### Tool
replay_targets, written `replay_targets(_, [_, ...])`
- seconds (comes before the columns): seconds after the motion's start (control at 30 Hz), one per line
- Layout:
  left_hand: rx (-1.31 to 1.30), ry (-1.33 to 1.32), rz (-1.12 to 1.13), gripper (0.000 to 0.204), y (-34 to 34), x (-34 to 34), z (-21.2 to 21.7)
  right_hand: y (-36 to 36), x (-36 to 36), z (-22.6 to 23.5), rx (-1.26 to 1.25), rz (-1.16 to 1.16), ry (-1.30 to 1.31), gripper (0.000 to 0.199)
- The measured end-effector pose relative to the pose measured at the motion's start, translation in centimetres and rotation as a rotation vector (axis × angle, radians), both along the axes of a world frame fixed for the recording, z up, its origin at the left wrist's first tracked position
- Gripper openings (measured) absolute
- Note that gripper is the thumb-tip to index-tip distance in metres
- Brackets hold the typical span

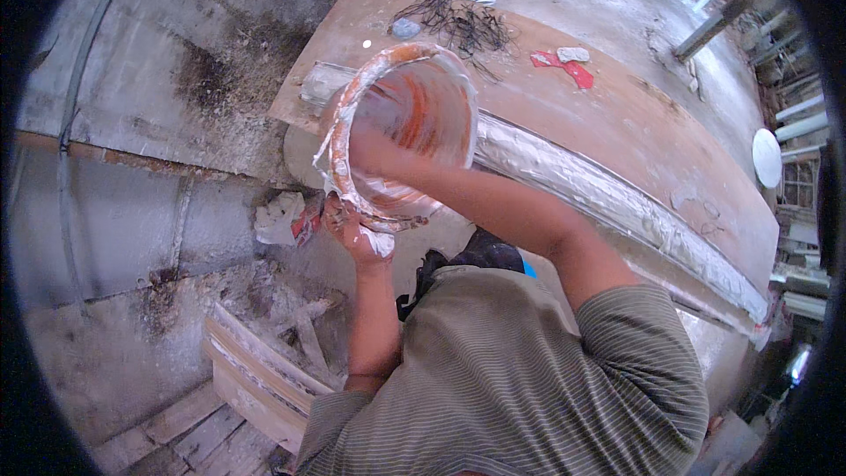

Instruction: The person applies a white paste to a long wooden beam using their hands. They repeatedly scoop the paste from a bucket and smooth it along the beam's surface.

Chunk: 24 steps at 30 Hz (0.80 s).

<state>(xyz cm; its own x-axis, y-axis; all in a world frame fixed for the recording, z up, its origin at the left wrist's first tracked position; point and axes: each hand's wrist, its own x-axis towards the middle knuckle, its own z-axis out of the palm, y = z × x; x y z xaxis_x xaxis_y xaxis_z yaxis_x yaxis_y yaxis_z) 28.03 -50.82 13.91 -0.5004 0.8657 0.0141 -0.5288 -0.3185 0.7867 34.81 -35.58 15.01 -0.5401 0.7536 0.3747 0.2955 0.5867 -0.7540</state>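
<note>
An orange bucket (pixel 416 119), coated inside and along its rim with white plaster-like paste, is tipped so that its mouth faces me. At the near side of the rim my left hand (pixel 354 227) is closed on it, with a lump of white paste by the palm. My right arm reaches across into the bucket, where my right hand (pixel 374 148) is blurred and its fingers do not show. Behind the bucket a long strip coated in wet white paste (pixel 608 183) runs along the near edge of a brown tabletop (pixel 634 132).
On the tabletop lie a tangle of dark fibres (pixel 458 22), a grey-blue lump (pixel 405 29), a red scrap (pixel 575 73) and a white chunk (pixel 573 54). A stained wall (pixel 132 211) stands to the left. Pale moulding lengths (pixel 256 379) rest at lower left.
</note>
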Motion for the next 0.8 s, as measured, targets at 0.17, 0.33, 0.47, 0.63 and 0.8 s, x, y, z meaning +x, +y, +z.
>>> replay_targets(0.17, [0.184, -0.049, -0.037, 0.021, -0.9, -4.0, -0.8, -3.4, 4.0, -0.6, 0.184, 0.216, -0.655, 0.024])
replay_targets(0.33, [0.129, 0.021, -0.018, 0.018, -2.1, -0.7, 0.2, -2.4, 7.9, -0.7, 0.3, -0.117, -0.55, 0.039])
replay_targets(0.47, [0.156, 0.239, -0.218, 0.016, -1.2, 0.6, 0.1, -2.1, 11.5, -5.9, 0.331, 0.047, -0.736, 0.041])
replay_targets(0.63, [0.187, 0.245, -0.256, 0.022, -0.6, 3.4, 4.0, -2.2, 13.7, -5.5, 0.434, -0.123, -0.812, 0.059])
replay_targets(0.8, [0.167, 0.34, -0.403, 0.024, 2.1, 6.2, 3.5, 0.5, 18.5, -13.0, -0.23, 0.175, -0.155, 0.07])
